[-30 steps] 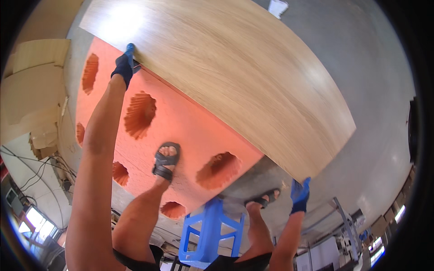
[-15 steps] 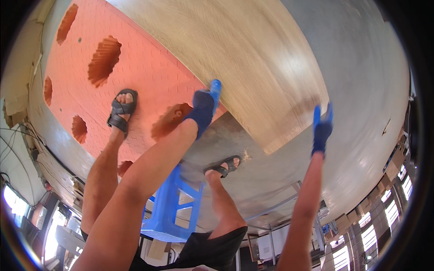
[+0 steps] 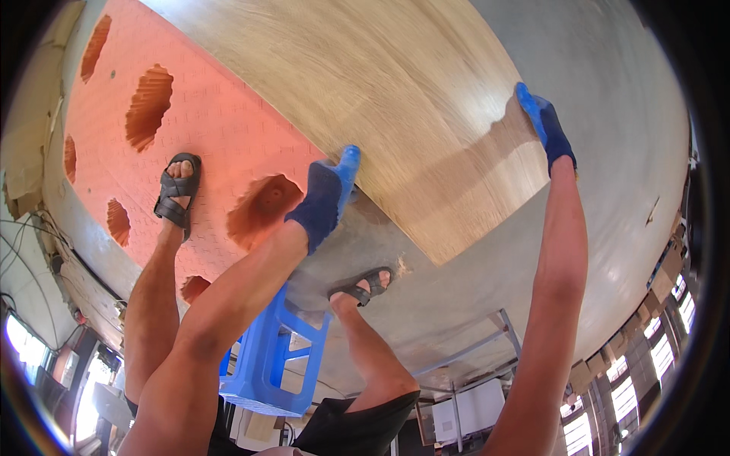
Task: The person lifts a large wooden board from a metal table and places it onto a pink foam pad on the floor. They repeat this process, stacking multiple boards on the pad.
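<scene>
A large wood-grain board (image 3: 395, 106) slants across the upper middle, its near corner pointing toward me. My left hand (image 3: 327, 194), in a dark blue glove with lighter blue coating, grips the board's left edge with the thumb on top and the fingers hidden beneath. On the opposite edge, my right hand (image 3: 544, 125) in a matching glove holds on, thumb over the face; its other fingers are mostly out of sight. Under and left of the board lies an orange-pink textured slab (image 3: 205, 106) with several ribbed oval holes.
My left sandalled foot (image 3: 179, 186) stands on the slab, my right foot (image 3: 365, 287) on the grey floor (image 3: 616, 190). A blue plastic stool (image 3: 266, 365) is between my legs. Behind it is a metal frame (image 3: 475, 342). Cables (image 3: 34, 251) run along the left side.
My right hand has moved up and from beside the board onto its right edge, closing there. The left hand stays on the left edge. The view has shifted slightly.
</scene>
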Available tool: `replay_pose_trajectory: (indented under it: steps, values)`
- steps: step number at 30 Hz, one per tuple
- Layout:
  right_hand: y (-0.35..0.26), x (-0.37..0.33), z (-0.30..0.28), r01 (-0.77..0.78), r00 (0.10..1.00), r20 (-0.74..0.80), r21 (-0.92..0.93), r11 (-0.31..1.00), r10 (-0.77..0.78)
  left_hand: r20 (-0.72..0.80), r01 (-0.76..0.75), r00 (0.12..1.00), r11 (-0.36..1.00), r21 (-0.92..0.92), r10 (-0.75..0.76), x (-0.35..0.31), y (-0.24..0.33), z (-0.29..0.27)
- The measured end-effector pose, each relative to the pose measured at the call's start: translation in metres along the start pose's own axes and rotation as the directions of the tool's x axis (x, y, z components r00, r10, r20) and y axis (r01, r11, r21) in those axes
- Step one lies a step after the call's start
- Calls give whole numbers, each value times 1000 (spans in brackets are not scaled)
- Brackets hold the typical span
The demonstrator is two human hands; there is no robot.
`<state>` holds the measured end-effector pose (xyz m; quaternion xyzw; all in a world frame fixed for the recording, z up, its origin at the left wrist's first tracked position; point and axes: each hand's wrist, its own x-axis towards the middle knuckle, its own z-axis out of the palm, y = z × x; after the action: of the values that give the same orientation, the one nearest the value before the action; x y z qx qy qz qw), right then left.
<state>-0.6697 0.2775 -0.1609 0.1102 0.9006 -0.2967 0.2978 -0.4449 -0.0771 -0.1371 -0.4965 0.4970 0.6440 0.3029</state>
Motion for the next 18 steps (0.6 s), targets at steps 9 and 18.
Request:
replay_pose_trajectory:
  steps: [9, 18]
  values:
    - [-2, 0, 14, 113, 986, -125, 8, 994, -111, -158, -152, 974, 986, 62, 160, 16, -14, -10]
    - [-30, -161, 67, 90, 349, -900, -247, 965, -262, 81, -11, 997, 970, 244, -9, 22, -5, -26]
